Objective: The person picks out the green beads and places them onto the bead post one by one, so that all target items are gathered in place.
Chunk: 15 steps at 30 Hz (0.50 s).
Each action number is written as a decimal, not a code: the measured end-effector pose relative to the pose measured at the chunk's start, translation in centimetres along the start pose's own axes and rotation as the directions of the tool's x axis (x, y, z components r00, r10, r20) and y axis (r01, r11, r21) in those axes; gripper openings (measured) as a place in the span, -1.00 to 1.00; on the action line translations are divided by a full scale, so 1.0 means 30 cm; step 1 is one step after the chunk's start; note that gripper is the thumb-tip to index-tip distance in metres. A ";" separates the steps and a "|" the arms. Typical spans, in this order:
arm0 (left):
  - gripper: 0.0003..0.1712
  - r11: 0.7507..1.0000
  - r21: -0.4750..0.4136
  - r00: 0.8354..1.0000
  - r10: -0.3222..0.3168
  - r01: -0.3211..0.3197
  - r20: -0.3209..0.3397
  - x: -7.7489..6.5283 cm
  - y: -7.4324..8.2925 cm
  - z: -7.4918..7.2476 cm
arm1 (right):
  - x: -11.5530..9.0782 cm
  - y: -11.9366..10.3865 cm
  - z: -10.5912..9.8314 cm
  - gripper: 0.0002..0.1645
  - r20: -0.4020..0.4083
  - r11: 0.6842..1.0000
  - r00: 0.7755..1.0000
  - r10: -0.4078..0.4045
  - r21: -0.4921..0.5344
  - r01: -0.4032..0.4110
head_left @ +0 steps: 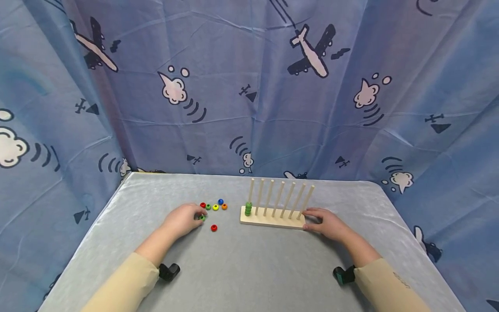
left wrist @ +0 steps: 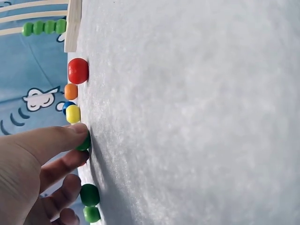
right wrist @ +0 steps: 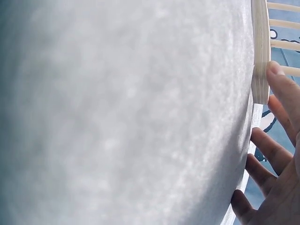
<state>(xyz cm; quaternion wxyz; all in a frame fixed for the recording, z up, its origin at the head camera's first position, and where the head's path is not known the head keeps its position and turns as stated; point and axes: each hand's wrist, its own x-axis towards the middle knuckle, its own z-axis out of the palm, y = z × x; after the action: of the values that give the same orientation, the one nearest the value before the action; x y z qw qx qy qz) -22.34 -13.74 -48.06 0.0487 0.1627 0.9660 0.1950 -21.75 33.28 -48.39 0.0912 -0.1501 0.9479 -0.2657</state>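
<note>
The left hand is pinching a small, round, glossy green bead low at the pale grey-white cloth tabletop; the thumb's tip is pressing on one side of the bead and the index fingertip is lying against the other. The remaining fingers are curling loosely, and in the left wrist view two more green beads are resting just beside them.

A round, glossy red bead is sitting near the pinching fingertips, on their right and closer to the person. Beyond the fingers, a loose cluster is lying on the cloth: another red bead, a green one, a yellow bead, a blue bead and an orange bead.

To the right of the cluster, a pale wooden rack is standing with seven slim pegs rising from its rectangular base. Its leftmost peg is carrying a stack of four green beads.

The right hand is gripping the base's right end, its thumb touching the front corner and its index finger reaching behind; the other fingers are spreading apart beside the rack.
</note>
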 end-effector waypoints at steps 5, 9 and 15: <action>-0.78 1.000 0.003 1.000 0.022 -0.022 0.002 0.001 0.007 0.001 | 0.001 -0.001 -0.003 -0.30 0.003 1.000 1.000 0.001 -0.006 -0.001; -0.79 1.000 -0.012 1.000 0.014 -0.013 0.004 0.000 0.015 -0.005 | 0.002 -0.003 -0.005 -0.31 0.010 1.000 1.000 -0.003 -0.007 0.003; -0.75 0.999 -0.037 1.000 0.001 -0.001 -0.022 0.001 0.029 -0.028 | 0.001 -0.001 -0.006 -0.32 0.010 1.000 1.000 -0.005 0.000 0.005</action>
<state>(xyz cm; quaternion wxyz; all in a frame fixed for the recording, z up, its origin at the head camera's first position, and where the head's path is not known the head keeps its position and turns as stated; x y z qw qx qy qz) -22.26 -13.26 -46.96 0.0410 0.1601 0.9626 0.2145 -21.81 33.33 -48.22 0.0954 -0.1539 0.9470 -0.2653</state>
